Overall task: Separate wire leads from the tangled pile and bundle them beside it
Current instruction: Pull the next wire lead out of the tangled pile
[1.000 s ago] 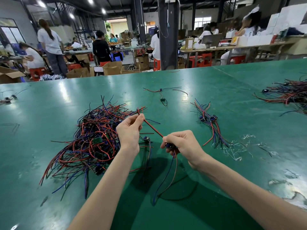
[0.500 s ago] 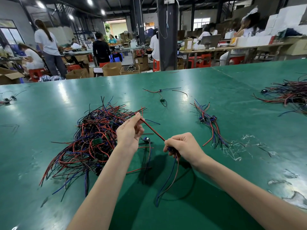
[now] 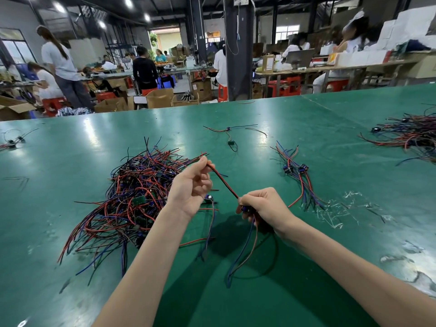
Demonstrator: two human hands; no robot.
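Above the glossy green tabletop (image 3: 70,149), both hands are raised with one wire lead drawn taut between them. The left hand (image 3: 191,185) pinches the upper end of the thin red-and-black twin wire (image 3: 223,184) between thumb and fingertips, its other fingers loosely curled. The right hand (image 3: 266,206) curls its fingers round the small blue connector block (image 3: 245,209) at the wire's lower end, and slack blue and red tails (image 3: 243,246) hang from that fist down to the table. Just left of the left hand lies the big tangled pile of red, blue and black wire leads (image 3: 132,197). To the right, apart from the pile, a small laid-out bundle of leads with blue connectors (image 3: 299,178) rests on the table. Farther right sits another heap of wires (image 3: 410,135), partly cut off by the frame's edge.
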